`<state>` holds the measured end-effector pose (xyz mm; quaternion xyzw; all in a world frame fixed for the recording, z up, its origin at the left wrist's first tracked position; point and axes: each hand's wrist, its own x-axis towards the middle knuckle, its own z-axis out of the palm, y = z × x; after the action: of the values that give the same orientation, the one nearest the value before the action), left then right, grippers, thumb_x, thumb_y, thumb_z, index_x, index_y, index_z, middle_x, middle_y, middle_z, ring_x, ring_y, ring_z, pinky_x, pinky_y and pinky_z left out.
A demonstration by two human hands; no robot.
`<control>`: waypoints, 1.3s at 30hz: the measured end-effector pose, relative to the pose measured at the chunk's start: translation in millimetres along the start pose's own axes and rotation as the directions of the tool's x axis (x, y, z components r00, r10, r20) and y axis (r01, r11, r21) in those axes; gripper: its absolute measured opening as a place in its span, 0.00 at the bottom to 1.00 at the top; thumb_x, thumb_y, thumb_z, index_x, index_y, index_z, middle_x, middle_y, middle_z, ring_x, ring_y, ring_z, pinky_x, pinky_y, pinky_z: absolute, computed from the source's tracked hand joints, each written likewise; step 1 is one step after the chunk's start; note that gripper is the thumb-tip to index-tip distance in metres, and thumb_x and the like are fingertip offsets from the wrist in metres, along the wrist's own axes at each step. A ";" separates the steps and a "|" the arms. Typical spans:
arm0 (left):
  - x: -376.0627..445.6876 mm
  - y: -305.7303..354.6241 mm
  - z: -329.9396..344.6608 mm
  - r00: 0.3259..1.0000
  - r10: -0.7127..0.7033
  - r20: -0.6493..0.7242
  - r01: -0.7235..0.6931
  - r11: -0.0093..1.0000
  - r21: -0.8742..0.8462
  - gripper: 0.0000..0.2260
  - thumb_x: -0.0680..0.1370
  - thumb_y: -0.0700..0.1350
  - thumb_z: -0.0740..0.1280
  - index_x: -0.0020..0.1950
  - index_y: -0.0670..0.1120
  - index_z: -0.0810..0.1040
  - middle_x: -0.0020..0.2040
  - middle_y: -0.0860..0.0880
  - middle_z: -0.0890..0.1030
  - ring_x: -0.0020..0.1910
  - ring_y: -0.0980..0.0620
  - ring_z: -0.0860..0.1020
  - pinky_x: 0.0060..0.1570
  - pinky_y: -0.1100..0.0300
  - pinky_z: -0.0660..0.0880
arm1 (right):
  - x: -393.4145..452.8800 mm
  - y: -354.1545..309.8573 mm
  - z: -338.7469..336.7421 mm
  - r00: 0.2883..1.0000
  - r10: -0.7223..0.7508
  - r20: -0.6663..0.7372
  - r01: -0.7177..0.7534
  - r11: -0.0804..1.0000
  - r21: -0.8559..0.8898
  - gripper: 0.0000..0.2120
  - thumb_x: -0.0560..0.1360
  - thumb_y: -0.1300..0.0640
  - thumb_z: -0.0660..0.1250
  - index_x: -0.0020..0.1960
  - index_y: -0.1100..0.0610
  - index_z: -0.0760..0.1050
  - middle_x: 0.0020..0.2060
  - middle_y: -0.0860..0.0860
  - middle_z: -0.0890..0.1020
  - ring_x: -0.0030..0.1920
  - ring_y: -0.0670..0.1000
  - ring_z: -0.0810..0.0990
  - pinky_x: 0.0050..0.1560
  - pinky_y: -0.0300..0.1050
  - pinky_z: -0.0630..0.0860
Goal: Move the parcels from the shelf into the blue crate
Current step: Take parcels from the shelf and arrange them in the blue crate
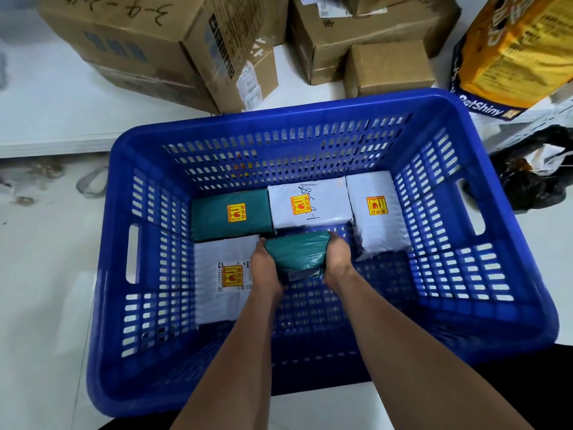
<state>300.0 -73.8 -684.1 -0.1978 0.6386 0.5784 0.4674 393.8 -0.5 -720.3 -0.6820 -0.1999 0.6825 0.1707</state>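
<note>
The blue crate (pixel 310 377) holds five parcels: two green, three white. Along the far wall, left to right: one green parcel (pixel 231 214), one white parcel with handwriting (pixel 310 206), one white parcel (pixel 378 212). A third white parcel (pixel 226 287) lies at the near left. Each of these four carries one yellow-and-red sticker. I hold the second green parcel (pixel 297 251) low inside the crate, just in front of the middle white one. My left hand (pixel 263 265) presses its left side and my right hand (pixel 338 259) its right side, fingers curled around it. Several cardboard boxes (pixel 148 48) and one yellow bag (pixel 514 51) stand beyond the crate.
</note>
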 end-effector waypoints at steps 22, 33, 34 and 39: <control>1.3 -8.9 -10.9 0.990 0.089 -0.111 -0.073 0.987 0.143 0.19 0.83 0.53 0.58 0.55 0.39 0.79 0.51 0.41 0.82 0.48 0.44 0.79 0.44 0.58 0.73 | -53.6 -76.8 6.6 0.589 -0.449 0.672 0.696 -0.141 -0.704 0.18 0.82 0.47 0.53 0.69 0.49 0.70 0.67 0.52 0.75 0.70 0.54 0.68 0.74 0.56 0.58; -29.2 38.7 -28.8 0.570 0.184 0.801 -0.765 -0.238 0.599 0.35 0.74 0.59 0.70 0.77 0.53 0.61 0.68 0.52 0.68 0.67 0.52 0.66 0.65 0.55 0.66 | -66.3 -31.6 -7.0 0.740 -0.409 0.534 0.477 -0.239 -0.845 0.23 0.81 0.39 0.50 0.65 0.56 0.65 0.58 0.58 0.69 0.59 0.60 0.72 0.56 0.53 0.72; -28.9 38.2 -27.6 0.574 0.106 0.812 -0.765 -0.286 0.578 0.39 0.73 0.57 0.72 0.78 0.53 0.57 0.71 0.51 0.66 0.70 0.50 0.64 0.68 0.54 0.64 | -69.3 -27.9 -6.4 0.735 -0.414 0.537 0.467 -0.265 -0.844 0.22 0.82 0.40 0.50 0.64 0.56 0.65 0.58 0.57 0.69 0.58 0.60 0.73 0.56 0.53 0.71; -26.4 55.9 -13.6 0.747 -0.107 0.657 -0.661 -0.227 0.715 0.49 0.66 0.61 0.77 0.79 0.53 0.54 0.77 0.48 0.61 0.75 0.46 0.59 0.73 0.51 0.62 | -75.8 -33.0 -4.6 0.751 -0.393 0.530 0.444 -0.293 -0.847 0.21 0.82 0.40 0.48 0.65 0.55 0.64 0.60 0.57 0.69 0.61 0.59 0.71 0.62 0.54 0.68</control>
<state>263.4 -79.8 -632.7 0.5416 0.7193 0.0177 0.4348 398.0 -10.2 -638.2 -0.4462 -0.8554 0.2129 -0.1544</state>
